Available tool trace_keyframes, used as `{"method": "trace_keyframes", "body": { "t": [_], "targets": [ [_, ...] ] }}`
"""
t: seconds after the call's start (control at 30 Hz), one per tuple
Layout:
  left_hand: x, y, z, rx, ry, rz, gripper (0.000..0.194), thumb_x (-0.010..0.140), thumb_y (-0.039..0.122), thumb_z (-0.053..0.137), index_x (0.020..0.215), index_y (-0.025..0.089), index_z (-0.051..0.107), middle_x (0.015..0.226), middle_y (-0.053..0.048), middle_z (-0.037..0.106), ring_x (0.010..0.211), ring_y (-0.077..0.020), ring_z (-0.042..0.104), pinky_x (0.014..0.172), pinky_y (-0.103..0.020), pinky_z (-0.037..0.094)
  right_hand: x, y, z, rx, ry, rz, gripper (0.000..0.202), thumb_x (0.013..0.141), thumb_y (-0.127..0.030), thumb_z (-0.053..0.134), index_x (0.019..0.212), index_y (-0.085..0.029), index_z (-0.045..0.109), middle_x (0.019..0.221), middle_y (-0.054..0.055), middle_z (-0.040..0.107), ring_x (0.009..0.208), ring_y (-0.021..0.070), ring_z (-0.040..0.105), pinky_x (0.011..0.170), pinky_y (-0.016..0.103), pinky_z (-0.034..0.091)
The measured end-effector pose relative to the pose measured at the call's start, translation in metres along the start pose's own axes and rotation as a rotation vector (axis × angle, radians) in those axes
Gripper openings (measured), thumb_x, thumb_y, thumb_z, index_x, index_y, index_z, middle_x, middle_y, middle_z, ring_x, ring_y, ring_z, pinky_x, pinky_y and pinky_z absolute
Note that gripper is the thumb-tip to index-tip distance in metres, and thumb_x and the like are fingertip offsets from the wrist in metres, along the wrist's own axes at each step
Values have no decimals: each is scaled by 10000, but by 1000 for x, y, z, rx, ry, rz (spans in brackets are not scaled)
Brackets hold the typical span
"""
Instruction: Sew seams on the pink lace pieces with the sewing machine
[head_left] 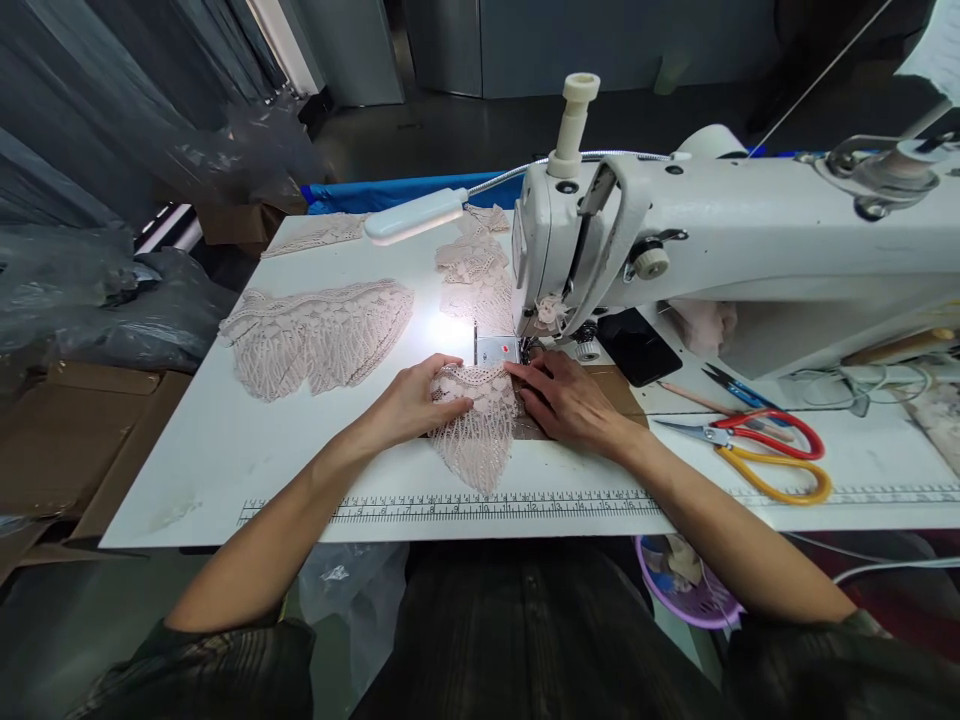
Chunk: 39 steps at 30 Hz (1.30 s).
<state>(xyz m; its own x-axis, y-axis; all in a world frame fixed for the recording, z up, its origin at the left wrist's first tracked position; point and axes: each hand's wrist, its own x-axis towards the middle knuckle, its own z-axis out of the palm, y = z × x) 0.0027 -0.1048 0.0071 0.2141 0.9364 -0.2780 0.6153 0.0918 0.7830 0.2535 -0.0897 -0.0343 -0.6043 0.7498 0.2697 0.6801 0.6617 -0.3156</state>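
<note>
**At the sewing table: two hands pressing lace flat before the needle**

Nearest the viewer, a printed ruler strip (480,507) runs along the front edge of the white table (225,450). Just beyond it, both forearms reach forward. The left hand (415,399) lies palm down with loosely curled fingers on the left edge of a pale pink lace piece (480,425). The right hand (564,398) lies flat and open on its right edge, fingertips pointing toward the needle. Neither hand grips; both press. The lace lies between the hands, its long axis running from the viewer toward the machine, its far end touching the presser foot area (501,350). Both hands sit about equally near the needle. To the right rest red and yellow scissors (757,447). Farther left lies a larger lace panel (315,335). Beyond stands the white sewing machine (720,250) with its lamp (416,215).
</note>
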Motion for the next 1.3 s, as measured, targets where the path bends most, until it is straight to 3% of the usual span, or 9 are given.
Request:
{"method": "trace_keyframes", "body": {
  "t": [0.17, 0.3, 0.43, 0.67, 0.83, 0.93, 1.1, 1.3],
  "targets": [
    [-1, 1, 1, 6, 13, -2, 663, 768, 486, 732, 1316, 167, 534, 831, -36, 675, 659, -165, 624, 552, -264, 488, -1, -4, 2, -16, -9, 15, 409, 1017, -309, 346, 1333, -181, 572, 1095, 155, 555, 999, 279, 506, 898, 462, 447],
    [0, -3, 0, -12, -8, -4, 674, 768, 475, 742, 1325, 161, 527, 829, -48, 675, 651, -166, 626, 539, -264, 492, -3, -1, -1, 129, 20, 25, 427, 1006, -296, 369, 1380, -180, 540, 1109, 145, 552, 1036, 268, 508, 946, 456, 454],
    [0, 0, -1, -34, -31, -14, 662, 773, 469, 745, 1325, 179, 521, 879, -54, 687, 674, -159, 634, 550, -256, 496, -8, 4, -4, 230, 20, -36, 400, 981, -238, 408, 1325, -212, 610, 1100, 125, 561, 1020, 248, 523, 949, 440, 458],
    [0, 4, 4, -110, -31, 6, 622, 785, 428, 749, 1296, 161, 515, 688, 18, 611, 560, -123, 563, 465, -221, 427, -8, 3, -2, 195, -11, -31, 364, 946, -199, 448, 1224, -207, 684, 1096, 126, 569, 1057, 269, 508, 988, 471, 438],
    [1, 2, 3, 12, 24, -2, 660, 789, 479, 737, 1325, 162, 519, 638, 21, 591, 542, -147, 565, 460, -243, 427, -9, 3, -3, 203, -13, -16, 370, 961, -214, 435, 1242, -198, 676, 1111, 138, 574, 1081, 276, 519, 1001, 492, 442],
    [1, 1, 3, 57, 56, 28, 651, 786, 473, 738, 1322, 166, 532, 660, 1, 614, 581, -177, 604, 483, -262, 452, -11, 3, -7, 234, 6, -24, 385, 955, -207, 438, 1259, -173, 672, 1126, 145, 587, 1076, 263, 539, 991, 467, 459],
    [0, -1, 4, 60, 65, 55, 615, 761, 471, 747, 1268, 174, 565, 724, -15, 652, 629, -191, 628, 515, -269, 476, -14, 0, -16, 236, -99, -106, 367, 911, -174, 501, 1179, -284, 726, 1150, 94, 609, 1079, 253, 553, 964, 488, 440],
    [-2, 0, 5, 76, 76, 37, 638, 736, 490, 753, 1263, 180, 570, 777, -22, 667, 654, -191, 629, 538, -272, 478, -14, -1, -16, 213, -108, -111, 363, 862, -140, 553, 1126, -294, 751, 1151, 101, 603, 1125, 271, 538, 954, 492, 421]
  ]
}}
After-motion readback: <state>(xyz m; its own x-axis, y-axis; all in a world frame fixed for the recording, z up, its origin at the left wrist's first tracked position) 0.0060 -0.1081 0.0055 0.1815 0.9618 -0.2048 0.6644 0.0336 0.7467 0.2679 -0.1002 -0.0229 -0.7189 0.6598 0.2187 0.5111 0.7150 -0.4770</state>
